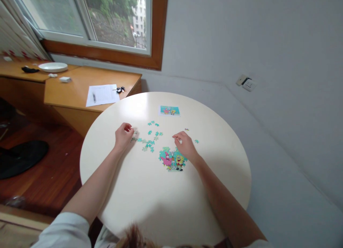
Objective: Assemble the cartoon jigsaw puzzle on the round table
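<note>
A partly joined jigsaw puzzle (168, 162) with cartoon figures on a turquoise ground lies on the round white table (150, 198). My right hand (185, 145) hovers over its upper right edge, thumb and forefinger slightly apart, nothing visible between them. To the left, my left hand (124, 135) has its fingers curled in a pinch at a pale, blurred jigsaw piece (135, 130). Several loose turquoise jigsaw pieces (148, 143) spread between the hands. Beyond them rests a picture card (169, 110) showing similar figures.
Two small groups of pieces lie apart on the right: a dark one (187, 129) and a turquoise one (196, 141). A wooden desk (80, 76) at the back left bears a paper sheet (103, 94), keys (120, 89) and a white plate (53, 67). A wall borders the right side.
</note>
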`<state>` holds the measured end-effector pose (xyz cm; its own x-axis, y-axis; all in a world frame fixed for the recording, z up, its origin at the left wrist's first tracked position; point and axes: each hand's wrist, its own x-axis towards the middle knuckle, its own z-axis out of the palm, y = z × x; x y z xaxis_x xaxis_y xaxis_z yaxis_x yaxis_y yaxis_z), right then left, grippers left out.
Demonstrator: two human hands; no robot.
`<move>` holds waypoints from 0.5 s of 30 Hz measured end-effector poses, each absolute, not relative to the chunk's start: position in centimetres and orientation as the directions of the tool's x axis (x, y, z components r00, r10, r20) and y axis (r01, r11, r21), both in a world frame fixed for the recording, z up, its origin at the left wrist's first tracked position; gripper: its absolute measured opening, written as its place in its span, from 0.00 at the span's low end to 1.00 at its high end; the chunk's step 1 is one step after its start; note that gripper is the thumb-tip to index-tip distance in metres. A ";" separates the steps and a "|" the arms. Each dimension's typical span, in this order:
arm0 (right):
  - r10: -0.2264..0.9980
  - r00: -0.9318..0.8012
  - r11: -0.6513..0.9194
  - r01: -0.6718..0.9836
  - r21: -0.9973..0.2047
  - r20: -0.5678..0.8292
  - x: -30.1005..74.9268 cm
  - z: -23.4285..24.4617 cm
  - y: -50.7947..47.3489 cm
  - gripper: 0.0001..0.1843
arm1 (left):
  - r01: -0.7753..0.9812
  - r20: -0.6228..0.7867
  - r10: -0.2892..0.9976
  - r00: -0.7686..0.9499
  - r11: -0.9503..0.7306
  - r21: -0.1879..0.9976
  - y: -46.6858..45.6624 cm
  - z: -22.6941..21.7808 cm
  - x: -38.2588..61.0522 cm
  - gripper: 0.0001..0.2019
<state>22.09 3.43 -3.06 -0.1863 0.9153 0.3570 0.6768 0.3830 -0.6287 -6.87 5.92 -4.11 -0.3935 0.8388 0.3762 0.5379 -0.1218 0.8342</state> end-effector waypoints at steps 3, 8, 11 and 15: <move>0.910 -0.255 0.409 0.684 -0.604 0.328 20.3 -2.1 4.2 0.12 | 0.529 0.387 0.834 -0.393 -0.139 0.837 5.9 -4.1 -6.8 0.03; 0.899 -0.327 0.437 0.682 -0.586 0.290 17.6 -1.4 5.2 0.11 | 0.510 0.387 0.828 -0.406 -0.146 0.847 5.8 -3.9 -6.6 0.02; 0.878 -0.390 0.477 0.661 -0.579 0.279 16.1 -1.5 5.1 0.10 | 0.506 0.377 0.832 -0.406 -0.139 0.851 5.7 -3.9 -6.5 0.02; 0.865 -0.433 0.496 0.673 -0.549 0.252 14.5 -1.8 4.8 0.10 | 0.506 0.381 0.830 -0.407 -0.142 0.851 5.7 -3.9 -6.5 0.02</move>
